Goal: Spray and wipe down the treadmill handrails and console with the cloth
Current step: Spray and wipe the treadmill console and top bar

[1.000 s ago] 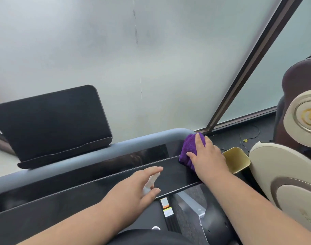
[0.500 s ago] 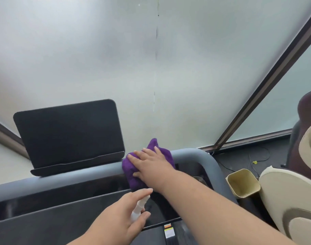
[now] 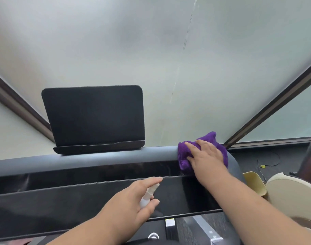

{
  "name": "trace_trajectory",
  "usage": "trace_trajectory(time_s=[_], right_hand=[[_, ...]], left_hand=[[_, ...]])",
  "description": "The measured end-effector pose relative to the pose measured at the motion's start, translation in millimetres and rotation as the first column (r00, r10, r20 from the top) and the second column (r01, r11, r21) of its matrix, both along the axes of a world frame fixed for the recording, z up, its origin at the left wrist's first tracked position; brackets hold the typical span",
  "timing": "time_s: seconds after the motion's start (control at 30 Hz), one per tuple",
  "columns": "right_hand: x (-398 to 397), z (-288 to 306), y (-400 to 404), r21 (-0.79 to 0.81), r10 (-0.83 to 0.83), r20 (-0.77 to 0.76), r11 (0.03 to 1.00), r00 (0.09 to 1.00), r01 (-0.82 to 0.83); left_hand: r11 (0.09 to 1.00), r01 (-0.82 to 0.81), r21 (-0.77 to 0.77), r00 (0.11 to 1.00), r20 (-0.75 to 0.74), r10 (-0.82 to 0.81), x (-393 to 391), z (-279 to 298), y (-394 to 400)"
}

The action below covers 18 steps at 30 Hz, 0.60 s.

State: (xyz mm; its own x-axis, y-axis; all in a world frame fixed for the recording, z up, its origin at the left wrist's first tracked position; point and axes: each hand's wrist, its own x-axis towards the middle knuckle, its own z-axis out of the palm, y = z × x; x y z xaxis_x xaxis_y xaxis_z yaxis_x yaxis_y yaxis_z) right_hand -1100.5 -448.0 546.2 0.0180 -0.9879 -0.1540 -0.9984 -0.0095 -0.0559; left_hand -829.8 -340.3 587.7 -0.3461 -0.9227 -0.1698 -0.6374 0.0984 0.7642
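Left hand [image 3: 133, 200] at 6 o'clock: we see it curled round a small white spray bottle [image 3: 148, 193], index finger stretched over the nozzle, hovering above the glossy black console [image 3: 80, 198]. At 10 o'clock, a dark tablet holder [image 3: 94, 117] stands upright on the grey handrail [image 3: 98, 159], which runs across the console's far edge and bends down at the right. Right hand [image 3: 206, 156] at 3 o'clock lies flat, fingers straight and spread, pressing the purple cloth [image 3: 184, 160] onto the handrail's right bend; the cloth drapes over the rail and touches the console edge. Further right, at 4 o'clock, we note a yellow bin [image 3: 255, 183] on the floor, just beside a cream-coloured machine [image 3: 292, 195]. Frosted glass wall [image 3: 115, 41] behind.
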Motion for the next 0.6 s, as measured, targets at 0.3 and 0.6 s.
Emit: trace_trajectory(time_s=[0.3, 0.6], right_hand=[[123.8, -4.0, 2.5, -0.024, 0.173, 0.281, 0.985, 0.944, -0.173], [-20.3, 15.1, 0.7, 0.004, -0.060, 0.240, 0.998, 0.969, 0.060]], left_hand=[[0.999, -0.009, -0.031, 1.000, 0.011, 0.010, 6.6, -3.3, -2.3], [0.999, 0.041, -0.017, 0.999, 0.011, -0.041, -5.0, -0.9, -7.7]])
